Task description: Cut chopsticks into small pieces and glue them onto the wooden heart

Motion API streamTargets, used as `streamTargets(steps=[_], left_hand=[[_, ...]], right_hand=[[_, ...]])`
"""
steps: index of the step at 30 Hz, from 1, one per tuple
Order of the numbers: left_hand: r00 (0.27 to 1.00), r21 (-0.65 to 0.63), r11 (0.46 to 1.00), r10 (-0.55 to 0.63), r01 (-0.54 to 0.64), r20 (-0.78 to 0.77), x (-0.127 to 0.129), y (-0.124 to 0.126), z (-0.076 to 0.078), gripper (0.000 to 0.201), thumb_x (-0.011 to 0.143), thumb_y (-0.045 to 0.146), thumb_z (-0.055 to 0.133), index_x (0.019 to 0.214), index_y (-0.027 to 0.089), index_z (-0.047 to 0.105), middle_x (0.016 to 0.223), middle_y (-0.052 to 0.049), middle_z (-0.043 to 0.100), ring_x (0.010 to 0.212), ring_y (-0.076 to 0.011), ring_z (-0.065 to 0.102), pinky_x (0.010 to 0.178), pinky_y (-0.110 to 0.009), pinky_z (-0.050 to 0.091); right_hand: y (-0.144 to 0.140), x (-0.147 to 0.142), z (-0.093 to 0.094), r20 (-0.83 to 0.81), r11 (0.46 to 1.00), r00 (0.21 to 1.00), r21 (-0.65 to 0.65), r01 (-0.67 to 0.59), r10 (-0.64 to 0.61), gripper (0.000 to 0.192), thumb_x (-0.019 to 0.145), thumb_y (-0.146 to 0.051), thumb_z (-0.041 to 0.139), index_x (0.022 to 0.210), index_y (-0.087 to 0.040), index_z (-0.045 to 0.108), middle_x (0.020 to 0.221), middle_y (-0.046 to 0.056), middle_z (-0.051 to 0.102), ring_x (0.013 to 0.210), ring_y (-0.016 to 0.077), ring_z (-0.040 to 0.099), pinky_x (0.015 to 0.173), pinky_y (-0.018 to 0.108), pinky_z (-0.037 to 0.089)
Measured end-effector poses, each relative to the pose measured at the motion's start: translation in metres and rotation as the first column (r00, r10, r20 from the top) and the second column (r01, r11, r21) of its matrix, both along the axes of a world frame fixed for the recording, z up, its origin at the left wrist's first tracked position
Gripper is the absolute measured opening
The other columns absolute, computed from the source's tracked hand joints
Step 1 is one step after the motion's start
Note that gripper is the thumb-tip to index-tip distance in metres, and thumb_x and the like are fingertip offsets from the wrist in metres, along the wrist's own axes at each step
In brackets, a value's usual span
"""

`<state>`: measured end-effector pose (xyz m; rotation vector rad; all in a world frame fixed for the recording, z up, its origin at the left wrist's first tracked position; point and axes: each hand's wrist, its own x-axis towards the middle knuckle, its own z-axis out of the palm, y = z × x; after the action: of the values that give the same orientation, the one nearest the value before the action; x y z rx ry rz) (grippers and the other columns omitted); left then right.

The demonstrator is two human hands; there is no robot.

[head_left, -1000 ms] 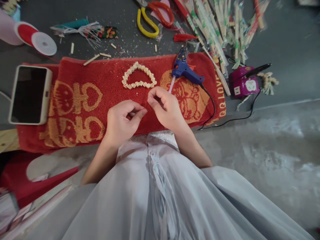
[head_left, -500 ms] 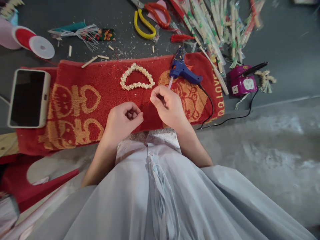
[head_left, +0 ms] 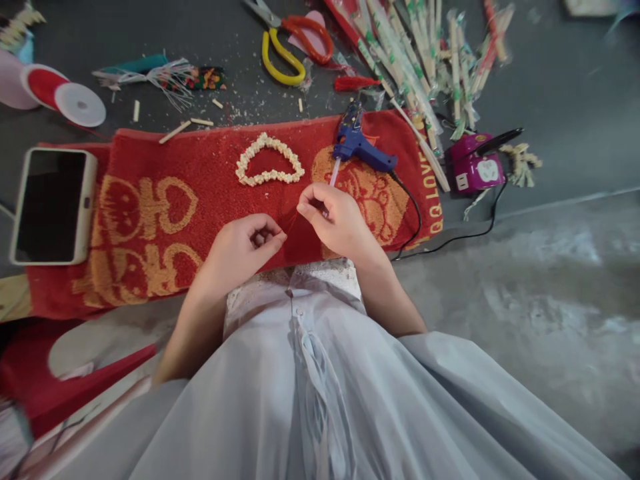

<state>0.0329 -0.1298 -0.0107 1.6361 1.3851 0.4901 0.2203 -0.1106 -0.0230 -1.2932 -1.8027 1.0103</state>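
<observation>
Both hands have drifted slightly lower in frame, the left hand (head_left: 240,247) curled shut and the right hand (head_left: 337,220) pinching something too small to tell, over the red towel (head_left: 165,213) just below the pale heart-shaped wreath (head_left: 270,160) and blue glue gun (head_left: 363,143).

The towel (head_left: 210,200) is red with orange-gold heart and figure patterns; on it lies a cream heart-shaped ring (head_left: 269,160). At two o'clock from the ring sits a blue glue gun (head_left: 361,143), at twelve scissors (head_left: 287,47) with yellow and red handles. A magenta socket (head_left: 473,172) lies at three o'clock.

Dark grey floor (head_left: 575,87) w/ pale, scuffed concrete strip (head_left: 540,280).
</observation>
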Motion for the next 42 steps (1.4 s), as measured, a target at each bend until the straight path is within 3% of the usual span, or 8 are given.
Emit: streamTargets(steps=[5, 11, 14, 20, 28, 33, 38, 42], left_hand=[[0.999, 0.016, 0.999, -0.031, 0.031, 0.040, 0.008, 0.004, -0.004, 0.034, 0.086, 0.045, 0.054, 0.098, 0.018, 0.069, 0.084, -0.002, 0.070, 0.069, -0.0135, 0.060, 0.064, -0.023, 0.044], [0.999, 0.093, 0.996, -0.013, 0.017, -0.045, 0.016, 0.014, -0.005, 0.026, 0.082, 0.040, 0.056, 0.082, 0.018, 0.070, 0.069, 0.001, 0.066, 0.059, -0.0109, 0.052, 0.057, -0.023, 0.038], [0.994, 0.117, 0.992, 0.057, -0.045, -0.094, 0.017, 0.018, -0.007, 0.024, 0.080, 0.039, 0.055, 0.078, 0.018, 0.067, 0.061, 0.003, 0.059, 0.053, -0.0094, 0.047, 0.052, -0.022, 0.034], [0.984, -0.021, 0.987, 0.162, -0.161, 0.079, 0.018, 0.020, -0.012, 0.016, 0.082, 0.033, 0.053, 0.078, 0.019, 0.058, 0.075, -0.002, 0.068, 0.048, -0.0071, 0.050, 0.047, -0.019, 0.038], [0.958, -0.178, 0.969, 0.205, -0.171, 0.198, 0.020, 0.022, -0.015, 0.010, 0.084, 0.026, 0.053, 0.077, 0.018, 0.053, 0.070, -0.002, 0.069, 0.041, -0.0055, 0.046, 0.042, -0.018, 0.038], [0.973, -0.136, 0.981, 0.158, -0.136, 0.166, 0.018, 0.022, -0.020, 0.008, 0.083, 0.026, 0.054, 0.079, 0.019, 0.054, 0.063, 0.002, 0.065, 0.043, -0.0066, 0.048, 0.045, -0.017, 0.039], [0.974, -0.129, 0.984, 0.147, -0.126, 0.174, 0.018, 0.022, -0.020, 0.009, 0.084, 0.024, 0.054, 0.078, 0.018, 0.055, 0.060, 0.003, 0.062, 0.045, -0.0063, 0.048, 0.048, -0.017, 0.039], [0.974, -0.128, 0.983, 0.150, -0.129, 0.172, 0.018, 0.022, -0.021, 0.008, 0.084, 0.024, 0.054, 0.079, 0.018, 0.055, 0.060, 0.003, 0.061, 0.045, -0.0063, 0.047, 0.047, -0.017, 0.039]], right_hand=[[0.003, 0.003, 0.002, 0.028, 0.998, 0.999, -0.046, -0.030, 0.031, 0.013, 0.088, -0.024, 0.053, 0.076, -0.018, 0.054, 0.078, 0.000, 0.062, 0.074, 0.0115, 0.053, 0.072, 0.026, 0.039], [0.007, 0.007, 0.006, 0.052, 0.999, 0.998, -0.021, -0.026, 0.027, 0.012, 0.090, -0.025, 0.054, 0.085, -0.017, 0.062, 0.087, 0.002, 0.068, 0.079, 0.0122, 0.059, 0.073, 0.025, 0.043], [0.019, 0.026, 0.012, 0.188, 0.995, 0.979, 0.074, 0.068, -0.081, 0.017, 0.092, -0.030, 0.055, 0.097, -0.016, 0.063, 0.096, 0.006, 0.069, 0.087, 0.0163, 0.061, 0.081, 0.030, 0.046], [0.056, 0.082, 0.007, 0.555, 0.928, 0.746, 0.264, 0.262, -0.368, 0.031, 0.088, -0.031, 0.060, 0.116, -0.018, 0.057, 0.116, 0.015, 0.059, 0.112, 0.0308, 0.054, 0.100, 0.051, 0.039], [0.080, 0.081, -0.005, 0.782, 0.971, 0.582, 0.122, 0.207, -0.223, 0.044, 0.085, -0.036, 0.063, 0.118, -0.007, 0.055, 0.116, 0.023, 0.059, 0.112, 0.0382, 0.055, 0.096, 0.052, 0.042], [0.079, 0.079, -0.006, 0.744, 0.974, 0.628, 0.162, 0.162, -0.228, 0.037, 0.088, -0.023, 0.056, 0.119, -0.003, 0.053, 0.120, 0.024, 0.058, 0.115, 0.0353, 0.055, 0.101, 0.048, 0.041], [0.074, 0.092, -0.010, 0.532, 0.952, 0.791, 0.217, 0.217, -0.302, 0.035, 0.089, -0.030, 0.054, 0.120, -0.013, 0.051, 0.122, 0.017, 0.060, 0.116, 0.0293, 0.055, 0.102, 0.048, 0.042], [0.073, 0.101, -0.009, 0.410, 0.947, 0.857, 0.213, 0.241, -0.311, 0.032, 0.089, -0.036, 0.053, 0.116, -0.018, 0.052, 0.118, 0.013, 0.063, 0.110, 0.0257, 0.057, 0.099, 0.046, 0.044]])
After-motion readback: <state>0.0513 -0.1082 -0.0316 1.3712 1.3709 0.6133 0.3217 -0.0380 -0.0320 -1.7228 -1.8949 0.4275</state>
